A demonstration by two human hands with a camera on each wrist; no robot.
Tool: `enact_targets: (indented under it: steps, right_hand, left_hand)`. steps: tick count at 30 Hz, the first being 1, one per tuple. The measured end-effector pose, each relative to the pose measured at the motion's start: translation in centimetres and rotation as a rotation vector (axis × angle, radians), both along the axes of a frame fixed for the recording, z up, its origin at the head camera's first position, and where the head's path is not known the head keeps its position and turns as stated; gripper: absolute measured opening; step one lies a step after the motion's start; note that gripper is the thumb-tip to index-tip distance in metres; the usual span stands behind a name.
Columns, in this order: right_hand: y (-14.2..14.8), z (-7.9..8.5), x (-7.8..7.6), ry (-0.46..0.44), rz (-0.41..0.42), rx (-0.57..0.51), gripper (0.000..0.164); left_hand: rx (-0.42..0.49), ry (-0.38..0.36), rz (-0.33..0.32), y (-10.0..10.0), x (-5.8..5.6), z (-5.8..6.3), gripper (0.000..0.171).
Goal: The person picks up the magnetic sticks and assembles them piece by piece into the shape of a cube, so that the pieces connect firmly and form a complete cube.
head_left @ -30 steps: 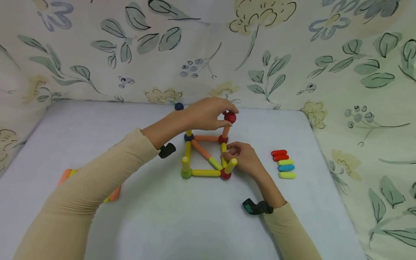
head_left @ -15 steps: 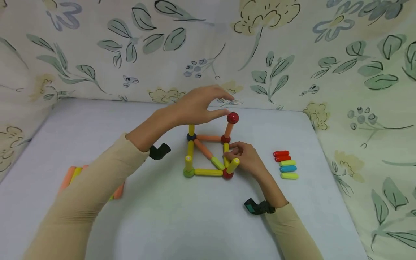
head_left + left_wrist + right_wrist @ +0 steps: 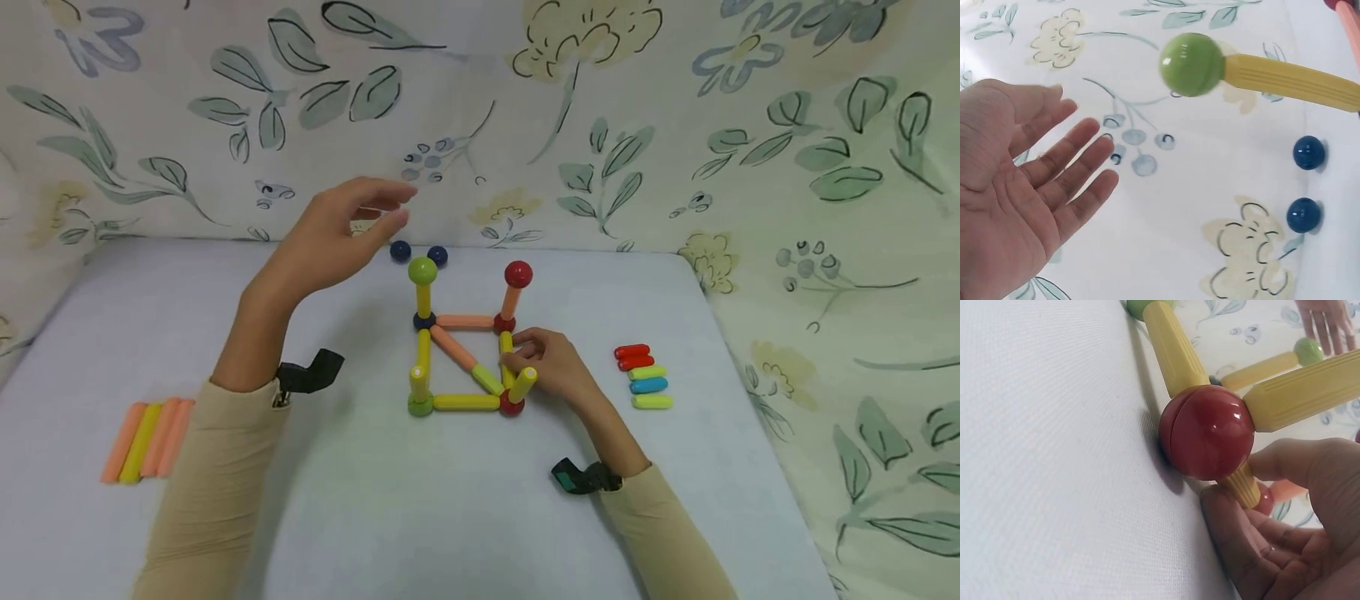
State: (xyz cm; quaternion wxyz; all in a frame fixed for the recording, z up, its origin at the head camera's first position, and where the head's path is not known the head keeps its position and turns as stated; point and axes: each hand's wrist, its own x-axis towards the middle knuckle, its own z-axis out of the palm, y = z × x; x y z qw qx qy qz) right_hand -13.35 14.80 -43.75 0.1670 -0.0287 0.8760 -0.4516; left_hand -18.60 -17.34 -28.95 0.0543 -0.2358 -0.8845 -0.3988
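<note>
A frame of magnetic rods and balls stands on the table, with a square base and a diagonal of an orange rod (image 3: 453,347) and a lime rod (image 3: 488,380). My right hand (image 3: 553,364) pinches the base's right-side yellow rod (image 3: 1242,489), just behind the front red ball (image 3: 1210,432). My left hand (image 3: 330,237) is in the air with fingers extended, holding nothing, left of the green ball (image 3: 422,271) that tops the back-left upright yellow rod (image 3: 1288,80). Another red ball (image 3: 518,274) caps the orange upright at the back right. Both front uprights have bare tops.
Two dark blue balls (image 3: 401,251) lie by the table's back edge. Orange and yellow rods (image 3: 146,442) lie side by side at the left, partly behind the left sleeve. Several short red, lime and blue rods (image 3: 648,385) lie at the right. Floral cloth (image 3: 480,117) hangs behind.
My left hand has let go of the back-right red ball and moved up and left, uncovering the green ball and the blue balls. My right hand stays at the yellow rod.
</note>
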Motion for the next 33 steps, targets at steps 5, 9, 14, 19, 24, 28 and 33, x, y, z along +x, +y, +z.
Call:
enact_targets:
  steps: [5,9,14,19,24,28,33]
  right_hand:
    - [-0.3,-0.4,0.2,-0.012,0.018,-0.008,0.045]
    - [-0.3,-0.4,0.4,-0.015,0.008,-0.007,0.045]
    - [-0.2,-0.3,0.3,-0.006,-0.004,-0.026,0.044]
    - [-0.2,-0.2,0.3,-0.006,-0.004,-0.030,0.045]
    - [0.0,-0.2,0.2,0.000,-0.013,-0.025,0.043]
    - [0.0,-0.1,0.1,0.003,-0.007,-0.027,0.043]
    - [0.2,-0.3,-0.1,0.006,0.007,-0.032,0.043]
  left_hand:
    - [0.011,-0.008,0.042,-0.3,-0.3,-2.3,0.039]
    - [0.012,0.020,0.063,0.1,-1.5,-4.4,0.039]
    - [-0.051,0.026,0.075,0.7,-3.0,-6.7,0.041]
    - [-0.078,0.033,0.118,0.2,-4.4,-8.6,0.038]
    - [-0.110,-0.009,0.154,-0.1,-5.6,-10.6,0.037]
    - [-0.200,-0.071,0.170,0.2,-6.0,-12.0,0.040]
    - [-0.281,-0.089,0.156,0.3,-6.5,-13.3,0.048]
